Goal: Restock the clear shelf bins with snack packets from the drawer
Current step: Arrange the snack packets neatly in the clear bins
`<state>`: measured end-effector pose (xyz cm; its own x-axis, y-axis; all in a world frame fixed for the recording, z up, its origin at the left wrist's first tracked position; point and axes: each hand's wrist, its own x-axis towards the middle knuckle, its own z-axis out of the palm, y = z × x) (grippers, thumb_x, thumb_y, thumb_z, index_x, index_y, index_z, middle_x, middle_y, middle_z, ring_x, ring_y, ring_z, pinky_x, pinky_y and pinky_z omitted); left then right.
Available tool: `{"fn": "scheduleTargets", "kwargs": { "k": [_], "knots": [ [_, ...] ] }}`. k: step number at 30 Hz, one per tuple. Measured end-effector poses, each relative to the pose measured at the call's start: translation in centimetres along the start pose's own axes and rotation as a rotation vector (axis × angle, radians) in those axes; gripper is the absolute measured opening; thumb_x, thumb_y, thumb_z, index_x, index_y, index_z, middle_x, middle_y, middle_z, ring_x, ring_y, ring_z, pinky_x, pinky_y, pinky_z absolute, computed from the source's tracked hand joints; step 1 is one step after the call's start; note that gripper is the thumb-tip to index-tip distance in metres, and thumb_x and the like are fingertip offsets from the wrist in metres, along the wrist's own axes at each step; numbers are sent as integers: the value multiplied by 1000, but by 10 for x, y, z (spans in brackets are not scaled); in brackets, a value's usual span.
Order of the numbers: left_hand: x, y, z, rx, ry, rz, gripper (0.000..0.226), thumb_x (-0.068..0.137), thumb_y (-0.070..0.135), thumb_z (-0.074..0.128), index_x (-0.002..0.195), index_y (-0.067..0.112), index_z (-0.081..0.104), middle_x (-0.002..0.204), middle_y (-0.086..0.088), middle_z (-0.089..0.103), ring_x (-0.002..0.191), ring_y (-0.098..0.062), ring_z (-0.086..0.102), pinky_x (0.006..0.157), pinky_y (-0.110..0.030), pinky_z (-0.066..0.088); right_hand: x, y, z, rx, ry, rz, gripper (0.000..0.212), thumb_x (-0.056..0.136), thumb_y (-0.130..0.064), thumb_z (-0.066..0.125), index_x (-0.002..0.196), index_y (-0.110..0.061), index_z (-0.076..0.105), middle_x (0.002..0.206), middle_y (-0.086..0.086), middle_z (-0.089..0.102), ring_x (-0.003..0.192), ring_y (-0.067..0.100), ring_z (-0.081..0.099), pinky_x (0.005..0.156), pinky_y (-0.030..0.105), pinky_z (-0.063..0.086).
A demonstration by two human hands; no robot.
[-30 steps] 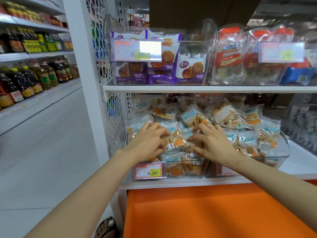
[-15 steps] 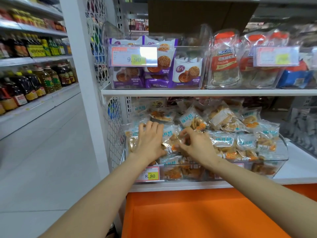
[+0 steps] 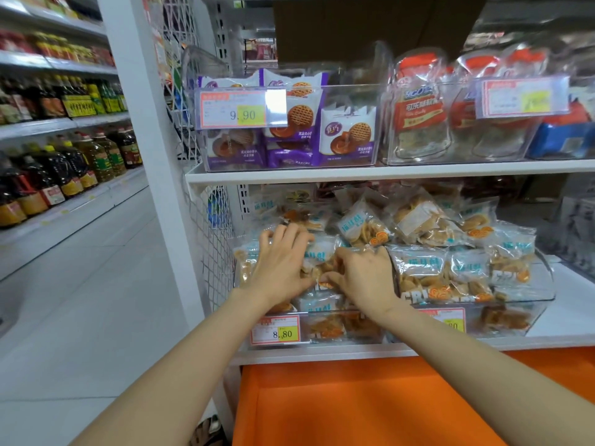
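As left grip [image 3: 283, 265] stays spread on snack packets [image 3: 418, 272], right grip [image 3: 363, 275] pinches one.

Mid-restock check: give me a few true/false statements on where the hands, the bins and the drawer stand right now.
1. The left hand and the right hand are both at the lower left bin, on its heaped snack packets. True.
2. That bin's price tag reads 9.90. False: it reads 8.80.
3. The right hand hangs empty. False: its fingers pinch one of the snack packets.
4. The upper left bin holds purple biscuit packs. True.
5. The orange drawer shows packets heaped in it. False: none shows in its visible part.
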<state>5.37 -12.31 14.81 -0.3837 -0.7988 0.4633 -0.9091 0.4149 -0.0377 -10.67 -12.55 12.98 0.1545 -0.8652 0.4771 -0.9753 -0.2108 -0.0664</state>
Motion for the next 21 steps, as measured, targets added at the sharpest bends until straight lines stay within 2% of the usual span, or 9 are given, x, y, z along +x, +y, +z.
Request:
{"fn": "scheduleTargets", "kwargs": {
  "k": [3,4,7,8,12,14,17,19,21],
  "knots": [
    [3,-3,-3,-124,151,-51,50,84,38,62,126,18,44,128,3,39,119,-14,30,91,-23,18,1,1,7,-87,144,-59,53,63,-58,77,86,-14,60,58,3,64,60,23,63,77,37,41],
    [5,-5,-4,-147,198,-93,46,85,33,61,125,17,45,127,2,41,119,-14,32,90,-23,18,0,0,5,-86,149,-69,53,60,-58,79,84,-13,61,56,3,63,59,23,62,77,37,42],
    [16,-10,-4,-159,240,-247,44,88,26,58,128,15,44,127,0,47,121,-17,36,96,-28,22,-2,2,1,52,7,-67,48,76,-61,63,97,-18,58,81,1,69,83,22,63,90,36,32],
    [20,-10,-4,-147,234,-288,43,89,25,57,128,14,43,126,-1,50,121,-18,38,98,-30,22,-1,4,-3,124,-8,-48,45,78,-60,61,99,-19,57,85,-1,69,86,21,63,91,34,31],
    [36,-16,-3,-79,151,-397,44,90,20,57,131,14,42,122,-5,54,120,-24,41,102,-36,24,-1,13,-14,394,68,-13,29,87,-33,65,109,-17,55,80,-2,66,77,21,63,79,35,47],
    [41,-18,-2,-80,104,-424,41,89,16,58,129,16,48,121,-5,57,119,-24,44,102,-36,24,0,16,-20,422,116,-22,25,90,-25,62,113,-17,57,84,-1,67,74,16,61,72,30,48],
    [44,-18,0,-137,146,-457,31,89,11,58,119,17,58,118,-4,59,113,-23,49,102,-37,24,9,13,-24,424,169,-66,28,91,-28,60,117,-19,60,89,0,70,77,16,62,66,24,43],
    [46,-18,-1,-218,209,-460,22,89,13,60,111,14,62,119,-4,58,115,-24,48,103,-38,24,20,7,-23,402,142,-50,33,92,-33,58,123,-23,57,93,1,72,85,21,65,71,27,45],
    [47,-19,-3,-305,269,-424,16,88,16,61,104,12,64,116,-5,58,114,-25,48,103,-38,25,30,-1,-22,339,77,-10,38,92,-35,56,129,-26,52,98,3,71,96,26,64,85,34,44]
  ]
}}
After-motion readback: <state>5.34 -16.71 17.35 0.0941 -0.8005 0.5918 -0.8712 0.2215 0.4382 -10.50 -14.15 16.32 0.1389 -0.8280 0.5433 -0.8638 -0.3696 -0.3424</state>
